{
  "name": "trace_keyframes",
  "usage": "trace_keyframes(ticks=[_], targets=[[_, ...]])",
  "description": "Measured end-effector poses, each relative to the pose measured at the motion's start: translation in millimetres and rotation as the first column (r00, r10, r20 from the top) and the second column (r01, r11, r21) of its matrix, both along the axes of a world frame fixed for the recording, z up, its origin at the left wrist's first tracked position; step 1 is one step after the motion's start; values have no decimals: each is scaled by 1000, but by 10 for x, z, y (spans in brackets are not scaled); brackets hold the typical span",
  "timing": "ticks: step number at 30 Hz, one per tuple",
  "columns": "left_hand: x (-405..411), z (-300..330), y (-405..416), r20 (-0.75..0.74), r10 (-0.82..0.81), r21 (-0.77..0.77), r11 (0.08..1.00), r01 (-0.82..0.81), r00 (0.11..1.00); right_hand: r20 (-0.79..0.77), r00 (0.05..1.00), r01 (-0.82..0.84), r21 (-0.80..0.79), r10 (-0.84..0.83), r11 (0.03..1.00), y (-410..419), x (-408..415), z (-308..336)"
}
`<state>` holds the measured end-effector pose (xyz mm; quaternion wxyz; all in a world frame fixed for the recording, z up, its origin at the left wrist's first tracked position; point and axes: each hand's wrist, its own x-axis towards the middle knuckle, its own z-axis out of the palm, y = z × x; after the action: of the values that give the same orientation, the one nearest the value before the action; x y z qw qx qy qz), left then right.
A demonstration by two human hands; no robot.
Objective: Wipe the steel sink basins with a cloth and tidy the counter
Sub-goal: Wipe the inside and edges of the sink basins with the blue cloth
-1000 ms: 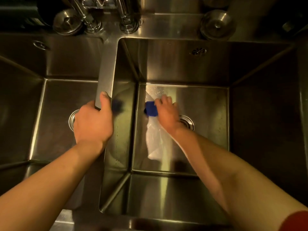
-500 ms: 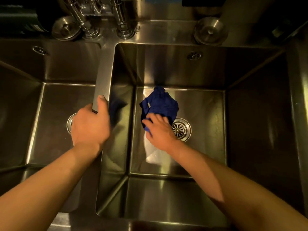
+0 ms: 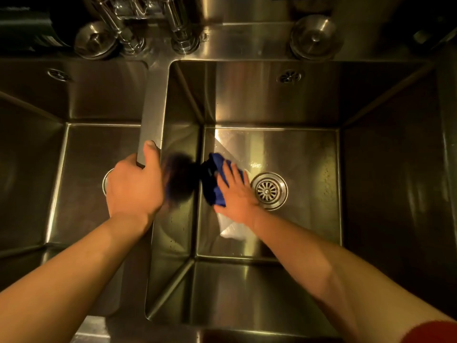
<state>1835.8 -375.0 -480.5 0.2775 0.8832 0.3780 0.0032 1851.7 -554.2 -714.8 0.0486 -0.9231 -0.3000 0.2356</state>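
Observation:
A blue cloth lies bunched on the floor of the right steel basin, just left of the round drain strainer. My right hand presses flat on the cloth with its fingers spread and straight. My left hand grips the steel divider between the two basins, thumb on top and fingers curled over its left side. The cloth's dark reflection shows on the basin's left wall. The left basin holds nothing that I can see, and my left hand covers most of its drain.
Behind the basins stand tap columns and two round steel caps on the back ledge. An overflow fitting sits in the right basin's back wall. A pale reflection streak shows on the floor under my right wrist.
The cloth went from spread out ahead of my fingers to bunched under my right hand near the left wall. My left hand has stayed on the divider.

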Motion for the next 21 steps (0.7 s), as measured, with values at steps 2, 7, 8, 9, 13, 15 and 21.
trace_keyframes(ticks=[2, 7, 8, 9, 13, 15, 21], targets=[[5, 2, 4, -21, 1, -8, 1000, -1, 1000, -15, 990, -139, 5, 139, 990, -29, -365, -60], [7, 17, 4, -52, 3, -36, 999, -5, 999, -24, 907, -412, 143, 420, 900, -493, -883, -141], [5, 16, 8, -50, 2, -38, 999, -4, 999, -37, 893, -435, 185, 449, 881, -651, -899, -135], [4, 13, 16, -45, 3, -40, 999, -5, 999, -61, 884, -444, 206, 464, 872, -833, -901, -119], [2, 6, 17, -40, -8, -47, 999, 6, 999, 15, 937, -349, 130, 350, 928, -1670, -940, -69], [1, 19, 23, -52, -12, -58, 998, 9, 999, 46, 968, -249, 25, 247, 968, -2004, -852, -5], [-6, 34, 23, -70, -16, -96, 995, 9, 997, 1, 957, 284, -205, -290, 937, -2271, -147, 50]])
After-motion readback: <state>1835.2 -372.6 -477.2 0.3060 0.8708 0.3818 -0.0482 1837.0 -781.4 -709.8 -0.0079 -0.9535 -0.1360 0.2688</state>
